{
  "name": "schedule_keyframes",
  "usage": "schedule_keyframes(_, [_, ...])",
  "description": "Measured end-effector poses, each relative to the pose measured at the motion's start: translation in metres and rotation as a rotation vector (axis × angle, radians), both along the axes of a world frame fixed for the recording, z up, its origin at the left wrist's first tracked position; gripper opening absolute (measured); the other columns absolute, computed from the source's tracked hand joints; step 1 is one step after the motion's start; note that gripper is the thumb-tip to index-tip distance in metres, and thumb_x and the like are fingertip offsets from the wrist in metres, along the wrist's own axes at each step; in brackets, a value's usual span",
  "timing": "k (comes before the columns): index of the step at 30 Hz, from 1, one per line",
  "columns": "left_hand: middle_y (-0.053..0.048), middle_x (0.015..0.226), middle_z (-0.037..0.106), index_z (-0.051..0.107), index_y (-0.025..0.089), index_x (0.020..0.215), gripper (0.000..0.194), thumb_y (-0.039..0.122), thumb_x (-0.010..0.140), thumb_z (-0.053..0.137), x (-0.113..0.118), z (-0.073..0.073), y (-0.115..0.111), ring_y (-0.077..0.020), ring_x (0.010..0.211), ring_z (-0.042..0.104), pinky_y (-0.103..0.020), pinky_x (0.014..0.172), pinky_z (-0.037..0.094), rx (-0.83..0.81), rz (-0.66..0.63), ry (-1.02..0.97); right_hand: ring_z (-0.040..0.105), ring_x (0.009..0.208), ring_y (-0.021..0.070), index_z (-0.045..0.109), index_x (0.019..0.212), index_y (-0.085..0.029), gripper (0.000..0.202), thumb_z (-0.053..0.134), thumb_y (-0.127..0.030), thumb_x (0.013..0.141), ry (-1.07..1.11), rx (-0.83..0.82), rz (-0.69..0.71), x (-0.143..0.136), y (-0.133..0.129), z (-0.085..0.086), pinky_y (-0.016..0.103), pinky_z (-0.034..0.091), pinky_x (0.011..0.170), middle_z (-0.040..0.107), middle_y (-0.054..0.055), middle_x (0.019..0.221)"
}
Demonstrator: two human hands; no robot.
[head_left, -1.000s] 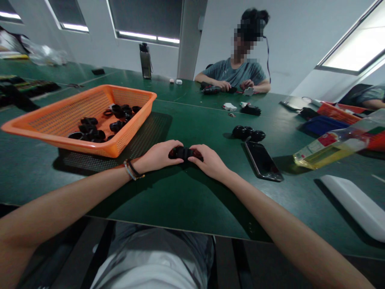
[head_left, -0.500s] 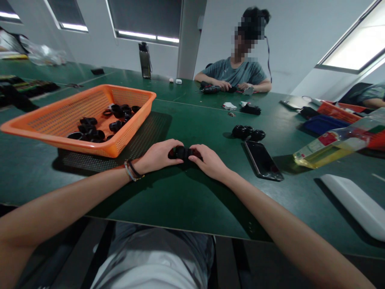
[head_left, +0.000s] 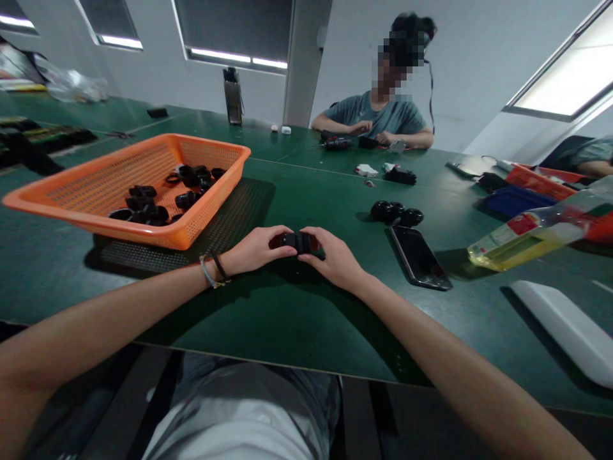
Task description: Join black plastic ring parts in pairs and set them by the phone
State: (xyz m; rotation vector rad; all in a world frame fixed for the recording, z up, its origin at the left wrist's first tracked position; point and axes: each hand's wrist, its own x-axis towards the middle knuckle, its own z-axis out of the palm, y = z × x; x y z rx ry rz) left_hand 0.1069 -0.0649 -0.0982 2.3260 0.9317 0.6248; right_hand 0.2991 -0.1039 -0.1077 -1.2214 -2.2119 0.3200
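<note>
Between my two hands, just above the green table [head_left: 306, 332], is a black cylindrical part [head_left: 295, 242]. My left hand [head_left: 261, 248] grips its left end with thumb and fingers. Around its right end are the fingers and thumb of my right hand [head_left: 332, 255]. Fingers partly cover the part, so its exact kind is unclear. To the left stands an orange mesh basket [head_left: 211, 214] holding several black ring-like parts [head_left: 143, 211]. A group of similar rounded black parts [head_left: 396, 213] lies on the table to the right of my hands.
A phone [head_left: 421, 259], a tilted clear bottle [head_left: 527, 235] of yellow liquid and a white case [head_left: 565, 332] lie on the right. Across the table a person [head_left: 373, 118] sits behind a power drill [head_left: 336, 143]. A dark drinking bottle [head_left: 232, 99] stands at the back.
My right hand has changed its grip slightly, its fingers and thumb now further apart around the black part. The person opposite has lifted one hand away from the dark object before them.
</note>
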Motion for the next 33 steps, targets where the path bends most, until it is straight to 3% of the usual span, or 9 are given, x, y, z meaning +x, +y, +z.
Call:
schedule_keyframes(16, [-0.008, 0.104, 0.065, 0.057, 0.014, 0.108, 0.04, 0.04, 0.079, 0.059, 0.001, -0.003, -0.006, -0.0205, 0.094, 0.06, -0.031, 0.085, 0.045, 0.215, 0.027, 0.015, 0.06, 0.093, 0.0223, 0.054, 0.11, -0.017, 0.032, 0.056, -0.029, 0.08, 0.058, -0.017, -0.026, -0.001, -0.002, 0.0, 0.038, 0.048, 0.08, 0.064, 0.011, 0.106])
schedule_keyframes(21, [-0.009, 0.102, 0.064, 0.055, 0.015, 0.11, 0.042, 0.042, 0.078, 0.06, -0.001, -0.005, -0.005, -0.021, 0.094, 0.059, -0.032, 0.085, 0.045, 0.282, 0.019, 0.058, 0.06, 0.079, 0.0183, 0.056, 0.107, -0.017, 0.029, 0.056, -0.028, 0.08, 0.083, -0.088, -0.06, -0.004, -0.005, 0.005, 0.033, 0.048, 0.073, 0.066, 0.007, 0.095])
schedule_keyframes(33, [-0.007, 0.094, 0.062, 0.054, 0.015, 0.11, 0.045, 0.048, 0.08, 0.056, -0.004, -0.005, -0.003, -0.0194, 0.087, 0.058, -0.028, 0.078, 0.044, 0.406, -0.009, 0.132, 0.058, 0.071, 0.0164, 0.058, 0.102, -0.016, 0.024, 0.055, -0.026, 0.08, 0.139, -0.146, -0.114, -0.009, -0.007, 0.003, 0.03, 0.045, 0.067, 0.065, 0.004, 0.083])
